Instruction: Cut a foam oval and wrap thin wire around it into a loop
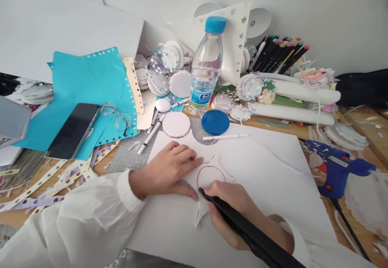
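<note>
My right hand (233,209) is closed around a long black pen-shaped cutting tool (239,223). The tool's tip meets the lower left of a brown circle outline (211,171) on a white foam-board scrap (220,163). My left hand (172,169) rests on that scrap with its fingers stretched out, thumb and forefinger beside the circle. Beneath both hands lies a large white board (263,163). Just beyond my left hand sit a cut white foam disc (176,124), a blue round lid (215,122) and a thin white marker (226,137).
A water bottle (204,70) stands at the back among decorated discs. On the right lies a blue glue gun (336,169) with its cord. To the left are blue paper (87,74), a phone (73,130), glasses (117,115) and paper strips. Several markers (280,55) lean behind.
</note>
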The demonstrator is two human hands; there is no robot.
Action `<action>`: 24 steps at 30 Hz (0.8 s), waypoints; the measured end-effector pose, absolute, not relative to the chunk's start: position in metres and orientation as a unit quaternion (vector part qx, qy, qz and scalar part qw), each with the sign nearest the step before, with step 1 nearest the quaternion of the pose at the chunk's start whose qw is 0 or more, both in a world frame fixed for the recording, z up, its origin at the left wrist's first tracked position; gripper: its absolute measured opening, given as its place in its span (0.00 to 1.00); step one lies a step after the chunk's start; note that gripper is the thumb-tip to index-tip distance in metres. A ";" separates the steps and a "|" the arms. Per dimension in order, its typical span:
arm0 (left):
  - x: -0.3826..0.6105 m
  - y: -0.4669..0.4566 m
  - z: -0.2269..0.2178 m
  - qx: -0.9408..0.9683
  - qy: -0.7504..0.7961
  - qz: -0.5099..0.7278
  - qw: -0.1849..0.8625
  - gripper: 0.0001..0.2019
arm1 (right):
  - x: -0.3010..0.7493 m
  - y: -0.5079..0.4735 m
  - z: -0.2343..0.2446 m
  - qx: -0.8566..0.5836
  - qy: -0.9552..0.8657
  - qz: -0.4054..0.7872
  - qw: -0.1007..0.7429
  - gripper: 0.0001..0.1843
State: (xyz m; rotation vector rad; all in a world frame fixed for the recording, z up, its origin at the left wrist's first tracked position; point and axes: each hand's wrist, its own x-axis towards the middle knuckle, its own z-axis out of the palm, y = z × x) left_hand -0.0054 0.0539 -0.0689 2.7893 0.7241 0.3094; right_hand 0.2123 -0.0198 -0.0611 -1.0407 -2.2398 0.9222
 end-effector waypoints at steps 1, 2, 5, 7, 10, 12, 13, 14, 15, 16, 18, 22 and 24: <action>-0.005 0.054 -0.069 0.954 0.250 0.110 0.127 0.38 | 0.212 -0.021 -0.062 -0.386 -0.815 0.341 0.265 0.06; -0.005 0.054 -0.069 0.952 0.253 0.114 0.132 0.38 | 0.211 -0.022 -0.063 -0.397 -0.802 0.343 0.285 0.06; -0.003 0.050 -0.068 0.943 0.274 0.120 0.143 0.37 | 0.209 -0.027 -0.065 -0.454 -0.745 0.350 0.341 0.05; 0.001 0.044 -0.066 0.931 0.312 0.118 0.151 0.37 | 0.209 -0.029 -0.065 -0.480 -0.713 0.353 0.369 0.05; 0.006 0.033 -0.064 0.907 0.370 0.115 0.167 0.36 | 0.208 -0.030 -0.065 -0.478 -0.703 0.370 0.374 0.06; 0.008 0.029 -0.062 0.899 0.385 0.110 0.179 0.35 | 0.208 -0.030 -0.066 -0.478 -0.704 0.377 0.367 0.05; 0.008 0.028 -0.062 0.898 0.386 0.107 0.185 0.35 | 0.207 -0.029 -0.066 -0.480 -0.704 0.377 0.363 0.05; 0.007 0.028 -0.061 0.898 0.383 0.105 0.191 0.35 | 0.207 -0.028 -0.066 -0.484 -0.705 0.374 0.360 0.05; 0.007 0.029 -0.061 0.898 0.380 0.104 0.196 0.35 | 0.207 -0.027 -0.067 -0.485 -0.706 0.370 0.359 0.05; 0.006 0.030 -0.061 0.899 0.376 0.103 0.202 0.35 | 0.207 -0.026 -0.067 -0.486 -0.709 0.366 0.358 0.05; 0.004 0.032 -0.061 0.900 0.369 0.100 0.210 0.35 | 0.207 -0.026 -0.067 -0.484 -0.715 0.357 0.356 0.05; 0.004 0.034 -0.062 0.903 0.361 0.098 0.214 0.35 | 0.207 -0.027 -0.070 -0.482 -0.727 0.344 0.347 0.05; 0.004 0.034 -0.062 0.903 0.360 0.097 0.214 0.35 | 0.207 -0.027 -0.073 -0.487 -0.730 0.340 0.337 0.05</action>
